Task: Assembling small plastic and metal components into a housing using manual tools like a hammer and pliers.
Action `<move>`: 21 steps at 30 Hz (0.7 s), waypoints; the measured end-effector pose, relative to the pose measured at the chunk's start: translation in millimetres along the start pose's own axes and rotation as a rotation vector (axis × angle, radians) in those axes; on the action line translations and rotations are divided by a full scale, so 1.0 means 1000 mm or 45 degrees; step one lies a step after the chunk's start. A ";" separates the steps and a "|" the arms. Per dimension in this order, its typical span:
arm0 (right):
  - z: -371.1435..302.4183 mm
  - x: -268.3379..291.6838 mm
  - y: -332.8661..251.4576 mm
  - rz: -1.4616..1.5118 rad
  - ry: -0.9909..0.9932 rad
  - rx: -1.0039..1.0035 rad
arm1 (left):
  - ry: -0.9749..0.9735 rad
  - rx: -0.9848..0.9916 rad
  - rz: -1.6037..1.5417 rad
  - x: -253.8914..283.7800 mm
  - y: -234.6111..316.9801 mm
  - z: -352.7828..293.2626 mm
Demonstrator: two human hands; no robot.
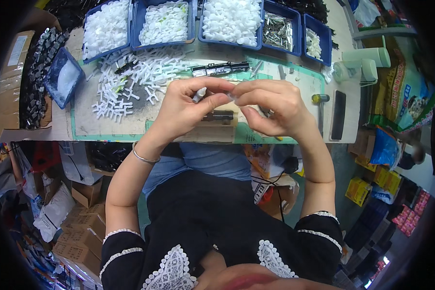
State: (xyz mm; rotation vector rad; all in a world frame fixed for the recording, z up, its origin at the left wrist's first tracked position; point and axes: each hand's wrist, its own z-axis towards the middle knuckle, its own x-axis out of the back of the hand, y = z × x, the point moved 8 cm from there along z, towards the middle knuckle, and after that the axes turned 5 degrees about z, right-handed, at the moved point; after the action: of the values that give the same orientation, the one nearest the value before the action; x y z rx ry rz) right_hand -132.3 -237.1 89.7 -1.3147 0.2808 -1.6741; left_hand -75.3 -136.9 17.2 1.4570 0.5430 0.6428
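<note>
My left hand (182,107) and my right hand (281,107) meet above the work table, fingertips pinched together on a small white plastic piece (231,97) mostly hidden by the fingers. Another white piece (199,94) shows between the left thumb and palm. Something small and shiny (265,112) sits inside the curled right fingers; its kind is unclear. Beneath the hands lies a dark block-like part (219,116) on the table. Just beyond them is a long black and silver part (220,69). To the left spreads a heap of white branched plastic pieces (147,72).
Along the back stand blue bins of white pieces (231,21) and a blue bin of metal pins (277,33). A blue scoop-like tray (65,79) and black parts (39,72) are at left. At right lie a screwdriver (320,98), a dark phone-like slab (338,115) and a pale green cup (372,57).
</note>
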 end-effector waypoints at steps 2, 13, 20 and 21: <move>-0.002 0.002 0.005 0.143 0.085 -0.023 | 0.046 0.029 -0.048 0.003 0.000 -0.001; -0.029 -0.033 0.038 0.710 0.665 -0.619 | 0.346 0.043 -0.146 0.011 -0.001 -0.012; -0.037 -0.051 0.057 1.412 0.849 -0.667 | 0.393 -0.090 -0.100 0.010 0.005 -0.011; -0.037 -0.052 0.057 1.415 0.849 -0.668 | 0.392 -0.087 -0.098 0.011 0.004 -0.010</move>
State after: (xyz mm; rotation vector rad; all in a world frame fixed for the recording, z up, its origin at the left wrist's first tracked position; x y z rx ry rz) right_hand -135.2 -239.8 4.1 -0.6103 1.5979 -0.9891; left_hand -74.7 -122.1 20.9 1.2733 0.8047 0.8228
